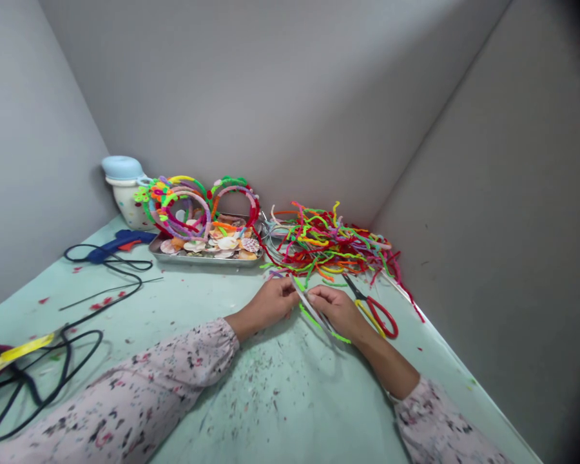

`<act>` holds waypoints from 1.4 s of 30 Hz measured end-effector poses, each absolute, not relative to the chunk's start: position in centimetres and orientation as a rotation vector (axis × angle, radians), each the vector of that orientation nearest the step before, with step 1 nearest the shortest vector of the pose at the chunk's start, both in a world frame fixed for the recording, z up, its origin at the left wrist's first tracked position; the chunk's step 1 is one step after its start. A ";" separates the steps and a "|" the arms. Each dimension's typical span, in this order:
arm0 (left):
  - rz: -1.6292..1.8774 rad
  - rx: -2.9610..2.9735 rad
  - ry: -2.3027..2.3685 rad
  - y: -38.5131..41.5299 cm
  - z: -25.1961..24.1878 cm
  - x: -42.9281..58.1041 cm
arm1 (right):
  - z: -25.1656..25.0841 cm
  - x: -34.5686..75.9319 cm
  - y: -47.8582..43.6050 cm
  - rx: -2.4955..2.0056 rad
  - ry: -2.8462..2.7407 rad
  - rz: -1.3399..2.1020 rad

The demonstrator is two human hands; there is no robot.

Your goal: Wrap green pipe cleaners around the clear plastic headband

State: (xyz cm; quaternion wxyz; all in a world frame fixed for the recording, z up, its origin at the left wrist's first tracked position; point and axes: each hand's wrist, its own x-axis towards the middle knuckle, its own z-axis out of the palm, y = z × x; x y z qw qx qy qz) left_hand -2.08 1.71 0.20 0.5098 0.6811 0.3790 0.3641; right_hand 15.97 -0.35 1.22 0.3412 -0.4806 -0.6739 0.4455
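Over the middle of the table, my left hand (pixel 272 301) is closed, its fingers pinching one end of a thin grey headband (pixel 325 324). My right hand (pixel 337 309) closes on the same band from the right, thumb and forefinger together. A bright green pipe cleaner (pixel 341 338) lies along the band and sticks out at both ends; how it is fixed under the fingers is hidden. Just beyond my right hand rest scissors (pixel 377 316) with red and yellow handles. Behind both hands spreads a heap of coloured pipe cleaners (pixel 328 240).
A metal tray (pixel 207 260) of seashells, with several wrapped headbands (pixel 186 212) on it, stands at the back. Left of it are a white jar (pixel 130 203) with a blue lid and a blue glue gun (pixel 118 245). A black cord (pixel 67 361) loops over the left side.
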 end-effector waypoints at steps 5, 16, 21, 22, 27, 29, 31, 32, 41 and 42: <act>0.871 1.635 0.899 1.9 0.0 -2.0 | 1.2 16.0 -0.3 -1.262 -1.741 1.173; 0.887 1.671 0.909 1.9 0.0 -2.2 | 1.0 16.1 -0.2 -1.260 -1.650 1.290; 0.907 1.701 0.878 1.6 0.4 -2.0 | 0.7 16.5 0.0 -1.207 -1.611 1.364; 0.910 1.706 0.877 1.6 0.4 -2.0 | 0.7 16.5 0.0 -1.193 -1.611 1.362; 0.920 1.715 0.885 1.6 0.0 -1.9 | 0.7 16.6 -0.1 -1.168 -1.599 1.345; 0.910 1.707 0.888 1.7 0.1 -2.0 | 1.1 16.5 -0.2 -1.167 -1.579 1.370; 0.909 1.692 0.888 1.7 0.3 -2.1 | 1.5 16.3 -0.4 -1.177 -1.567 1.390; 0.911 1.683 0.886 1.7 0.4 -2.2 | 1.6 16.2 -0.5 -1.186 -1.567 1.392; 0.892 1.674 0.925 1.7 0.8 -2.4 | 1.5 16.3 -0.5 -1.191 -1.665 1.314; 0.893 1.674 0.927 1.7 0.7 -2.4 | 1.4 16.3 -0.5 -1.195 -1.674 1.303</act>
